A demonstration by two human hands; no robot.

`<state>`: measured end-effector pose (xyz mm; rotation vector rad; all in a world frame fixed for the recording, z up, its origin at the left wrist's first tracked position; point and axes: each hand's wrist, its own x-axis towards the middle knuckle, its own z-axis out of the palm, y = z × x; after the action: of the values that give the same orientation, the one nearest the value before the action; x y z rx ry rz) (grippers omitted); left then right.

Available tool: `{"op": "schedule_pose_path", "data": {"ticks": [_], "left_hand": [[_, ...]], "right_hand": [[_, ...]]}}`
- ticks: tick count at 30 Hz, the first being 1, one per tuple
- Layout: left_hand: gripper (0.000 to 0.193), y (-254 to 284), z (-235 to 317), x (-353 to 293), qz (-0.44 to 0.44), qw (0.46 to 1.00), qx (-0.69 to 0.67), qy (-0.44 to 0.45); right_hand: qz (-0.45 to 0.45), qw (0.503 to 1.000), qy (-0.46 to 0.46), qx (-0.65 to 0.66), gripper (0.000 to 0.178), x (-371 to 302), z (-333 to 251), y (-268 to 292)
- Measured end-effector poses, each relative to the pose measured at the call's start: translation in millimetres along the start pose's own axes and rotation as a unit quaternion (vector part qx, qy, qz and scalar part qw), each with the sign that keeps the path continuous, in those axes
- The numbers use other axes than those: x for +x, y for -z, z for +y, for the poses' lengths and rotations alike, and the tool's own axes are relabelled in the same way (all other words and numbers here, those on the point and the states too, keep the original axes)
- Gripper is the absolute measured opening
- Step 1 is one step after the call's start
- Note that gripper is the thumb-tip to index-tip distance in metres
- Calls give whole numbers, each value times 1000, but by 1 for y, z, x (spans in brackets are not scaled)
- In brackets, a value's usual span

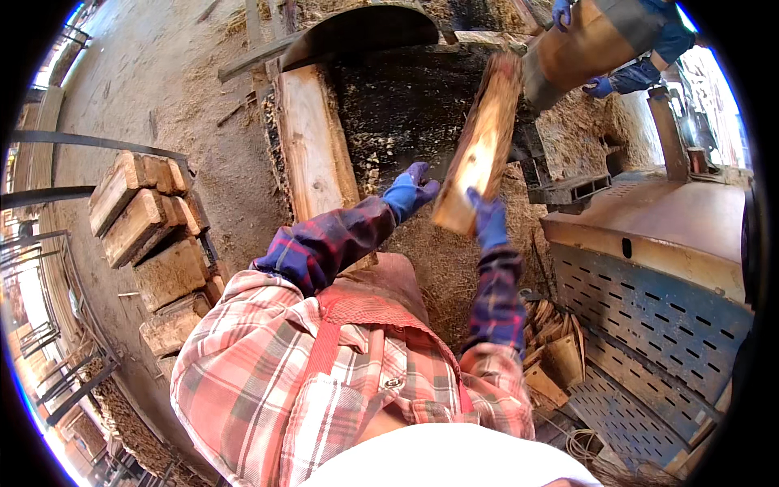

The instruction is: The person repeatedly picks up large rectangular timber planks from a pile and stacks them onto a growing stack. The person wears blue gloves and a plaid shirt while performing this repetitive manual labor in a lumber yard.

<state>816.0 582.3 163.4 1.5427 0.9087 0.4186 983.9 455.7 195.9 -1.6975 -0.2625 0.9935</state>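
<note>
A thick wooden plank (pixel 477 150) with dark bark along its edge slants away in front of me on the right. My right hand (pixel 490 221), in a blue glove, grips its near end, with the thumb lying on the plank's face; the fingers underneath are hidden. To the left of that plank, my gloved left hand (pixel 411 192) hangs over the dark machine bed with its fingers apart, holding nothing. Beyond my left forearm lies a second, paler plank (pixel 312 142). A dark, rounded metal guard (pixel 363 36) stands at the far end of the bed (pixel 389 105).
Several stacked timber blocks (pixel 174 272) stand at the left, beside curved metal bars (pixel 97 140). On the right is a machine housing with slotted blue panels (pixel 649 300). Wood offcuts (pixel 556 353) lie below it. A co-worker in a brown apron (pixel 592 49) stands far right.
</note>
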Motion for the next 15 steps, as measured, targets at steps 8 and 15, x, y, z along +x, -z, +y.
{"op": "schedule_pose_path", "data": {"ticks": [8,15], "left_hand": [[36,93,-33,-83,360,932,-37,15],[35,122,-129,-185,406,888,-101,192]], "right_hand": [[7,774,192,-603,55,208,-141,-59],[37,559,307,-769,31,188,-119,-119]]}}
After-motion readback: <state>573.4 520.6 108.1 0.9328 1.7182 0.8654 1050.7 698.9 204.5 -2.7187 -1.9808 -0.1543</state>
